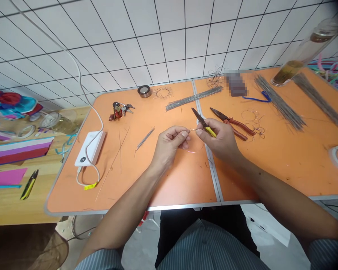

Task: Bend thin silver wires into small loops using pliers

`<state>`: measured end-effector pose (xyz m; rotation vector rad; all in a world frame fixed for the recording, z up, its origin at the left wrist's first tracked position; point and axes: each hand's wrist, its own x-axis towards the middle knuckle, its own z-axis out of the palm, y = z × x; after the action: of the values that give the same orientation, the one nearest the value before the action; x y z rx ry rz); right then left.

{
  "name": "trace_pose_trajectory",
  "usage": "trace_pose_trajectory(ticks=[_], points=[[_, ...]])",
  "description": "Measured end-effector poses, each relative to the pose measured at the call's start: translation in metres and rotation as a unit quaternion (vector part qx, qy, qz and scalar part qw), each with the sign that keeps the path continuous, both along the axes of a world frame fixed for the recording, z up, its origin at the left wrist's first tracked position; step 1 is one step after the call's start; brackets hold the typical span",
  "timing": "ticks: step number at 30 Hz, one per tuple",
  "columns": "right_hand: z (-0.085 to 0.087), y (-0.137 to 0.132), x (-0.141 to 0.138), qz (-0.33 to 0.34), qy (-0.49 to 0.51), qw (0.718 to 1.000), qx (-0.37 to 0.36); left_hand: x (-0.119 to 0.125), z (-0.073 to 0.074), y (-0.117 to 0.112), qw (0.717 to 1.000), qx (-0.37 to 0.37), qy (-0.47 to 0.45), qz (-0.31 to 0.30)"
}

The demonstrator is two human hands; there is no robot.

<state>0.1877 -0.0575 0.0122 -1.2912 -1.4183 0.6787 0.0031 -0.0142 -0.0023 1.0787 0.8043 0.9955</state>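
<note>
My left hand (170, 144) pinches a thin wire loop (195, 151) between thumb and fingers, above the orange folding table (169, 183). My right hand (215, 137) grips small yellow-handled pliers (205, 122), their dark jaws pointing up and to the left. The fingers of both hands nearly meet at the wire. Just beyond my right hand lie red-handled pliers (232, 123). Bundles of straight steel wire (194, 98) lie farther back, and a smaller bundle (144, 138) lies left of my left hand.
A white power bank (90, 148) with its cable, a key bunch (119, 110), a tape roll (144, 91), and wire rings (162, 92) lie on the orange table. A tall glass jar (301, 52) stands back right. A wooden table (36, 206) with coloured paper adjoins at left.
</note>
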Motion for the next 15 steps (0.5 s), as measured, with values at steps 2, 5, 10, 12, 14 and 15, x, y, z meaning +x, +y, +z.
trace_pose_trajectory(ticks=[2,5,10,12,14,15], points=[[0.0,-0.0003,0.0001,0.003,0.0,1.0,-0.002,0.0008,-0.0006,0.0004,1.0,-0.001,0.01,-0.008],[-0.0004,-0.0011,0.0001,0.011,-0.003,1.0,-0.003,0.0023,-0.0011,-0.0006,0.999,0.023,0.023,-0.001],[0.0001,-0.0025,-0.0011,0.026,-0.021,0.999,0.012,0.0033,-0.0019,-0.0024,0.998,0.051,0.026,0.013],[0.0005,-0.0023,-0.0013,0.025,-0.023,0.999,0.013,0.0027,-0.0022,-0.0019,0.997,0.065,0.027,0.014],[0.001,-0.0017,-0.0015,0.026,-0.02,0.999,0.015,0.0021,-0.002,-0.0012,0.996,0.08,0.032,0.01],[0.0013,-0.0014,-0.0016,0.028,-0.017,0.999,0.016,0.0021,-0.0017,-0.0009,0.996,0.087,0.035,0.007]])
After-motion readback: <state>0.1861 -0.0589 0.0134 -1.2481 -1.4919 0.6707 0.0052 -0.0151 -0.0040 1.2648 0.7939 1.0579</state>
